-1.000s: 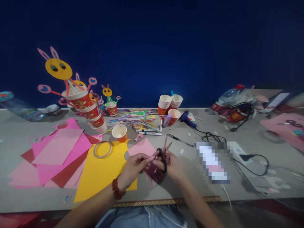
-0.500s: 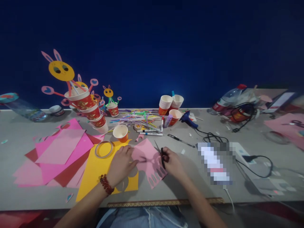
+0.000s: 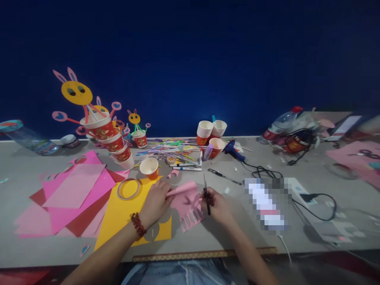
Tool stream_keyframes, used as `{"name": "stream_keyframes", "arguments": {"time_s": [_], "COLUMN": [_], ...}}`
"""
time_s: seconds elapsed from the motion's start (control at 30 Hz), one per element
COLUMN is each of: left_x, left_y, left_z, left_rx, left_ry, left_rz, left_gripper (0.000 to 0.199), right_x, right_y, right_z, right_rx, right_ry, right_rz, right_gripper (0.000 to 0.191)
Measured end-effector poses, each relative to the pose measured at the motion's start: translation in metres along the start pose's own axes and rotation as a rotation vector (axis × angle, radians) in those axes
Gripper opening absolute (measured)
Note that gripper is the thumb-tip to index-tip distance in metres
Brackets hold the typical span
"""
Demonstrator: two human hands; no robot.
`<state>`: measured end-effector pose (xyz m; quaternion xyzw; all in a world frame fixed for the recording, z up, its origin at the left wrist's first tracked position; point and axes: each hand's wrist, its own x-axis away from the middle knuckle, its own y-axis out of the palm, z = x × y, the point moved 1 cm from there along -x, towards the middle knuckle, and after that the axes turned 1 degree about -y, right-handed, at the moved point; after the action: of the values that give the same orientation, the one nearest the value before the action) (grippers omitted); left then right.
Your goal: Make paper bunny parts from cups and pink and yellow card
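Observation:
My left hand (image 3: 157,200) grips the left edge of a sheet of pink paper (image 3: 187,202), whose far edge is curled over. Several petal-shaped holes run along the paper's near edge. In my right hand (image 3: 218,206) are black-handled scissors (image 3: 205,194), blades pointing away from me, just right of the paper. The fingers of this hand are close to the paper's right side; whether they touch it I cannot tell. Under my left wrist lies a yellow sheet (image 3: 118,219) with round cut-outs. A roll of tape (image 3: 128,189) rests on that yellow sheet.
Stacked red paper cups with a rabbit figure (image 3: 102,126) stand at the left, behind pink and red sheets (image 3: 74,186). A single cup (image 3: 149,168), loose straws (image 3: 175,149) and a blue glue gun (image 3: 234,150) lie farther back. A phone (image 3: 267,204) and cables are at the right.
The pink paper's far edge has curled up and over. My left hand has closed on its edge. The scissors have turned more upright in my right hand.

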<state>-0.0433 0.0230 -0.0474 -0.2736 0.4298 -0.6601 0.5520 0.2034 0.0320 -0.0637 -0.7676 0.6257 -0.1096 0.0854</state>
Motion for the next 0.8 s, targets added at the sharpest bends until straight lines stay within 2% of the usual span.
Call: {"name": "stream_keyframes", "arguments": {"time_s": [0.1,0.27,0.37,0.43,0.53,0.6,0.7,0.8], "left_x": [-0.002,-0.015,-0.027,-0.035,-0.042,-0.041,-0.030,-0.010], "left_y": [-0.002,-0.013,-0.019,-0.021,-0.020,-0.018,-0.007,0.009], "left_z": [0.007,0.019,0.026,0.030,0.035,0.037,0.043,0.051], "left_rx": [0.225,0.363,0.427,0.579,0.962,1.200,1.509,1.765], "left_ry": [-0.001,0.107,0.092,0.041,-0.035,-0.113,-0.275,-0.407], "left_rz": [0.052,0.197,0.290,0.320,0.249,0.179,0.069,-0.095], "left_gripper": [0.011,0.026,0.030,0.036,0.044,0.040,0.033,0.033], "right_x": [0.003,0.003,-0.002,-0.006,-0.011,-0.012,-0.013,-0.013], "right_y": [-0.009,-0.022,-0.023,-0.023,-0.021,-0.019,-0.014,-0.008], "right_z": [-0.007,-0.038,-0.052,-0.056,-0.056,-0.055,-0.050,-0.042], "right_rx": [0.002,0.079,0.139,0.136,0.029,-0.055,-0.100,-0.103], "right_ry": [-0.097,-0.462,-0.552,-0.577,-0.510,-0.420,-0.330,-0.278], "right_rz": [0.037,0.061,0.109,0.188,0.282,0.317,0.335,0.346], "right_gripper": [0.008,0.004,0.004,0.005,0.008,0.010,0.010,0.011]}}
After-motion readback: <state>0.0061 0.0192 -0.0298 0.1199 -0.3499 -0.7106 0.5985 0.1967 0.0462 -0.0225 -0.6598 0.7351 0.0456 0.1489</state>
